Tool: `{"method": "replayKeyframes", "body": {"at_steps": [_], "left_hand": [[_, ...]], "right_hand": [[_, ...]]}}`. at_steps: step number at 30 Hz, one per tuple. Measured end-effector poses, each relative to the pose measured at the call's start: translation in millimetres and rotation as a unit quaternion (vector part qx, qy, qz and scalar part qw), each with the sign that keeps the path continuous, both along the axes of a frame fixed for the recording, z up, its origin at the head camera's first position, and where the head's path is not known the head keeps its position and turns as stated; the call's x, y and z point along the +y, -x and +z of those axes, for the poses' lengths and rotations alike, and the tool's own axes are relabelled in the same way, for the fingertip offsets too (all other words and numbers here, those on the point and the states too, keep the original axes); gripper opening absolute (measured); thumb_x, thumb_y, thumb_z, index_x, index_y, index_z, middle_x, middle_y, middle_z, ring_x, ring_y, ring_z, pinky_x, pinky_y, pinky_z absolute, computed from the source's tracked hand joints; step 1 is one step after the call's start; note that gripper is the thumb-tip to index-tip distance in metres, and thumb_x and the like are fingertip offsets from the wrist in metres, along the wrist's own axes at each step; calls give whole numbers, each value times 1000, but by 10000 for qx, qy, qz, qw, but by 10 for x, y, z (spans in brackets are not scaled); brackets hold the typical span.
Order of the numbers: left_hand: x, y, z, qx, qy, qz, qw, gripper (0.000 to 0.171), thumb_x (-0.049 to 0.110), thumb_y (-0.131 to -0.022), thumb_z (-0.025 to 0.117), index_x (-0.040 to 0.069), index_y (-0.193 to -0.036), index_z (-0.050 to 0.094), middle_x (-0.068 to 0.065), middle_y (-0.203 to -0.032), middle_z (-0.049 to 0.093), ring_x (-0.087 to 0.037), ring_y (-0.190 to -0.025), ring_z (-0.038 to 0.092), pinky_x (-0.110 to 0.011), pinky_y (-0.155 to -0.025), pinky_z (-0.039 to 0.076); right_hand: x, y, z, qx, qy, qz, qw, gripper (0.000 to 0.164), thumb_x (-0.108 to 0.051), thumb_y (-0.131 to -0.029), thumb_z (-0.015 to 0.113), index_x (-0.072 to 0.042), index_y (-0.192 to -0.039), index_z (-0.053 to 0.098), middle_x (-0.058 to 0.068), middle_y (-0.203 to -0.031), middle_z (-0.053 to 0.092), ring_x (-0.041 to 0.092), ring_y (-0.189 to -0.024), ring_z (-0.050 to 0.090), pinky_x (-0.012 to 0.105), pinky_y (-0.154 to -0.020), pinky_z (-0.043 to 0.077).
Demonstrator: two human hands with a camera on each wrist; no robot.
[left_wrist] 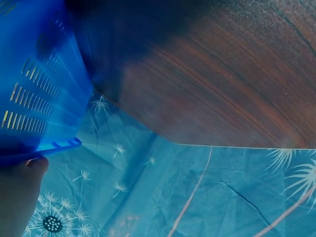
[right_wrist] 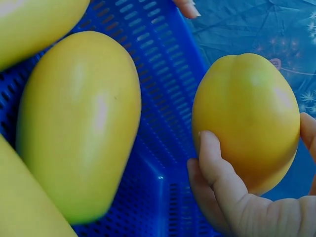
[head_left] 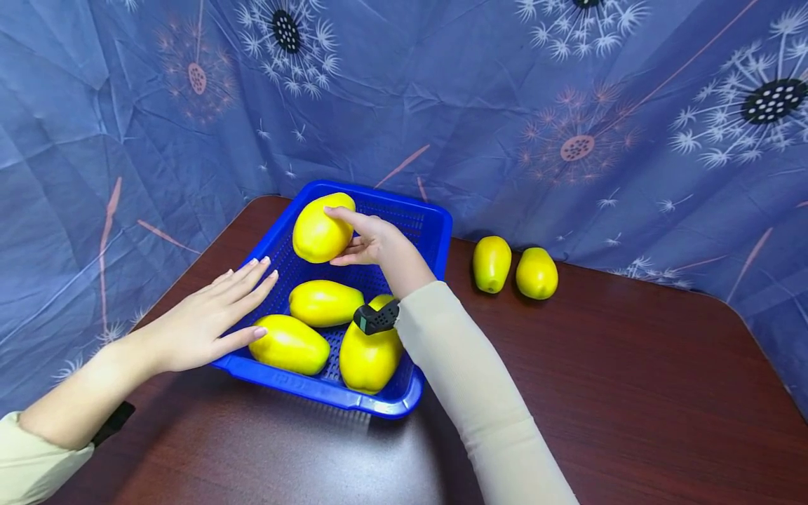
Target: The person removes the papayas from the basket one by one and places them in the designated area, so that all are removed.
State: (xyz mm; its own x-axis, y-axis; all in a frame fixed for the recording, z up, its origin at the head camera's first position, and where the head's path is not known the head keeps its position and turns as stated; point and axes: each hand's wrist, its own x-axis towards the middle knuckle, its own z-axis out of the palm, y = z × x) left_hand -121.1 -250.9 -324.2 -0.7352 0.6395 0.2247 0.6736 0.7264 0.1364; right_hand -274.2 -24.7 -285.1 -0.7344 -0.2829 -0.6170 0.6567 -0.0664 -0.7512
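From here I see the right hand [head_left: 375, 240] gripping a fruit [head_left: 318, 230] over the basket [head_left: 290, 386], left of frame centre — thumb and fingers opposed, likely against slipping. The left hand [head_left: 205, 319] lies straight-fingered at the basket's left rim — presumably steadying it.

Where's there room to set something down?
Widest: table right of the right arm, in front of the two outside fruits. Smaller: in front of the basket, between right and left arm. Crowded: its near half, with three fruits.

Creased blue dandelion-printed cloth [head_left: 429, 84] hung behind and beside a dark reddish-brown, round-cornered table [head_left: 618, 365], which caught a pale glare [head_left: 353, 463]
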Motion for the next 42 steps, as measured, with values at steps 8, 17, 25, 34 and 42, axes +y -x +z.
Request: {"method": "replayKeyframes", "body": {"at_steps": [8, 17, 25, 34, 42], "left_hand": [[4, 1, 2, 109, 57, -30, 9999, 68, 32, -93, 54, 4, -147, 25, -20, -152, 18, -32, -140, 14, -35, -114, 4], [9, 8, 1, 91, 39, 7, 10000, 66, 33, -94, 53, 2, -146, 26, -20, -152, 18, -31, -141, 13, -35, -114, 4], [13, 5, 9, 99, 66, 4, 9999, 68, 33, -94, 52, 4, -148, 22, -20, -152, 18, -31, -141, 14, -36, -114, 5], [6, 1, -11, 125, 35, 1, 9999, 69, 33, -94, 53, 6, -148, 21, -20, -152, 18, -30, -141, 13, -36, -114, 5], [4, -4, -10, 83, 20, 16, 10000, 69, 33, -94, 53, 5, -148, 22, -19, -153, 17, -30, -141, 12, -33, -114, 3]], "right_hand": [[240, -16, 156, 98, 226, 15, 9997, 72, -29, -83, 71, -23, -142, 30, 25, -134, 41, 42, -116, 50, 49, -89, 46], [533, -51, 336, 346, 465, 192, 9981, 72, -29, -86, 66, -24, -145, 24, 22, -138, 37, 39, -121, 46, 48, -94, 43], [814, -92, 444, 623, 457, 325, 9965, 74, -31, -90, 60, -24, -147, 15, 21, -139, 36, 37, -123, 44, 48, -98, 40], [1098, -142, 465, 743, 620, 267, 9950, 66, -31, -92, 55, -28, -146, 17, 19, -140, 35, 35, -123, 42, 49, -100, 35], [1289, -179, 495, 825, 657, 334, 9939, 65, -31, -92, 55, -27, -147, 19, 17, -143, 32, 34, -125, 39, 49, -101, 34]]}}
